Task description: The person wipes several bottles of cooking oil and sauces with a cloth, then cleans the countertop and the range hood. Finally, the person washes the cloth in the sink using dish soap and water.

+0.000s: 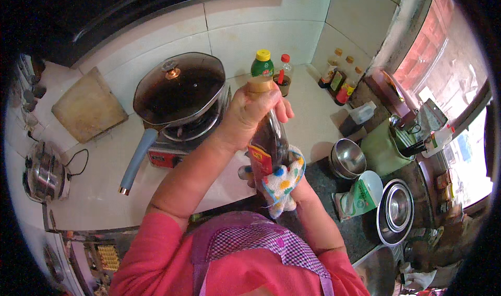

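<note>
My left hand [252,110] is wrapped around the neck of a dark sauce bottle [274,137], just below its gold-coloured cap [260,84]. The bottle stands tilted in front of my chest, and a red and yellow label covers part of its side. Lower down, my right hand [299,188] presses a white terry cloth [286,183] with coloured dots against the bottle's body. The cloth hides most of that hand. Behind the left forearm, a lidded pan [180,96] with a blue-grey handle rests on a gas stove [164,159].
Sauce bottles [342,77] stand in the back right corner; a green yellow-capped bottle [262,67] is near the wall. Metal bowls [348,159], a green-and-white packet [358,198] and nested basins [397,208] lie right. A cutting board [88,104] leans left, above an electric cooker [47,174].
</note>
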### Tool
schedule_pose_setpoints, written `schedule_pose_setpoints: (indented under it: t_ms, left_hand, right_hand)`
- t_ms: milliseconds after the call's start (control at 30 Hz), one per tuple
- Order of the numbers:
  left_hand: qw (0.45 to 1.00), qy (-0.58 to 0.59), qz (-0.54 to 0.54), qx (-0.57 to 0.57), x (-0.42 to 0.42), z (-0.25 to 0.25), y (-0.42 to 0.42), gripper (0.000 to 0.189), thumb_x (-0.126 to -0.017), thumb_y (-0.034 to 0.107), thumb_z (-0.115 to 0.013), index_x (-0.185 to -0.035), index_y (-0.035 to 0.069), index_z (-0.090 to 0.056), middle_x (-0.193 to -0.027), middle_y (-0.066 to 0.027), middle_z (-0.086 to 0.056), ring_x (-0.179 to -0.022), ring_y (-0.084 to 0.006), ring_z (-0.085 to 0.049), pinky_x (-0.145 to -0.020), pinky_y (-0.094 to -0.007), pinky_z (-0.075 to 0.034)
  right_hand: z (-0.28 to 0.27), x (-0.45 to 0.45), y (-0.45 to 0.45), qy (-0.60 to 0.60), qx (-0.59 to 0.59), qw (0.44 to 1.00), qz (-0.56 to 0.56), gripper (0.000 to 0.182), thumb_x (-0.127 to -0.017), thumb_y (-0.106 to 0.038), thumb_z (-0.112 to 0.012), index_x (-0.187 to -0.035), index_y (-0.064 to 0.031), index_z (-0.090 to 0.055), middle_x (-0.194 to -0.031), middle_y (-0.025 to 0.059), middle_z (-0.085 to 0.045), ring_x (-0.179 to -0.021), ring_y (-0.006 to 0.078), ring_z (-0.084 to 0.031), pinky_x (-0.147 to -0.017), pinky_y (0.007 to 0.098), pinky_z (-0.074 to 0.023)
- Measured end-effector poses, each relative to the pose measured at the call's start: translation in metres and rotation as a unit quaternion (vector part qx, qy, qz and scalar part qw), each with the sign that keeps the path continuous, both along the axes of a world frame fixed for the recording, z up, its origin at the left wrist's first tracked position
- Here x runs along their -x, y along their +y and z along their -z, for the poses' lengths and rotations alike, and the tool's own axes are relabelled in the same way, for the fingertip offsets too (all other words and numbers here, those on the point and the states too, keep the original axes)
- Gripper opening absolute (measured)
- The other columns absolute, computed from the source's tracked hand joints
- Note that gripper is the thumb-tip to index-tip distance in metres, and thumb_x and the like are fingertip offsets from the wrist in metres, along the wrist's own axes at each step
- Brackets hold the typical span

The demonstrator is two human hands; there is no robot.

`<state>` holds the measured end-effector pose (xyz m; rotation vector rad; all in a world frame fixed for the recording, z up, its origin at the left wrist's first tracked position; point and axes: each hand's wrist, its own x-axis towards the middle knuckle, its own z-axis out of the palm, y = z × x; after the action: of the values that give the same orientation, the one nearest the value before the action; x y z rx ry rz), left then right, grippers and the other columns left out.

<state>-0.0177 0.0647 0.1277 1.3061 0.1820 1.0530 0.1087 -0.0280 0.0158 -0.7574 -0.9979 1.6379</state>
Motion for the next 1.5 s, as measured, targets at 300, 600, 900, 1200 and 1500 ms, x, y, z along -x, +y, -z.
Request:
schedule_pose_setpoints:
  t_ms: [300,600,900,1200,1500]
  left_hand:
    - [0.995,0.083,-0.039,-0.048,-0.004,0.016,-0.018,0.017,-0.083,0.021,-0.057,-0.079,0.005,-0.052,-0.067,-0.0052,-0.058,-0.071,-0.0147,-0.057,-0.072,-0.0305,-0.046]
    - [0.997,-0.049,-0.057,-0.020,0.010,-0.011,-0.003,0.023,-0.084,0.027,-0.056,-0.079,0.005,-0.052,-0.062,-0.0074,-0.057,-0.064,-0.0170,-0.057,-0.066,-0.0319,-0.047]
    - [0.985,-0.056,-0.162,-0.019,0.010,-0.012,-0.009,0.020,-0.085,0.025,-0.058,-0.081,0.006,-0.053,-0.066,-0.0073,-0.059,-0.065,-0.0143,-0.058,-0.064,-0.0289,-0.047]
    - [0.991,-0.039,0.077,-0.107,0.016,-0.015,0.005,0.032,-0.079,0.032,-0.065,-0.091,0.007,-0.049,-0.078,-0.0098,-0.058,-0.081,-0.0245,-0.057,-0.077,-0.0388,-0.046]
    - [0.988,-0.017,-0.141,-0.052,-0.008,0.012,-0.019,0.033,-0.078,0.035,-0.068,-0.087,0.006,-0.053,-0.086,-0.0096,-0.060,-0.085,-0.0195,-0.057,-0.083,-0.0364,-0.044]
  right_hand:
    - [-0.035,-0.008,0.016,-0.174,-0.153,0.967,0.103,0.041,-0.082,-0.021,-0.057,-0.116,0.0000,-0.048,-0.107,0.0090,-0.055,-0.099,0.0159,-0.051,-0.087,0.0308,-0.0417]
    - [-0.013,-0.006,-0.008,-0.099,-0.085,0.991,-0.009,0.048,-0.080,-0.014,-0.062,-0.122,0.0006,-0.046,-0.114,0.0100,-0.056,-0.104,0.0174,-0.053,-0.093,0.0336,-0.0418]
    - [0.069,0.008,-0.016,0.297,0.057,0.941,0.150,0.051,-0.087,-0.039,-0.046,-0.123,-0.0040,-0.045,-0.118,0.0151,-0.054,-0.104,0.0283,-0.054,-0.087,0.0418,-0.0450]
    - [0.020,-0.008,-0.004,0.433,0.151,0.871,-0.176,0.054,-0.088,-0.043,-0.042,-0.120,0.0004,-0.045,-0.106,0.0229,-0.058,-0.087,0.0380,-0.060,-0.063,0.0496,-0.0529]
    - [0.011,-0.007,-0.021,-0.475,-0.269,0.801,0.246,0.018,-0.087,-0.018,-0.048,-0.099,-0.0056,-0.051,-0.086,0.0060,-0.058,-0.083,0.0213,-0.058,-0.071,0.0360,-0.0473]
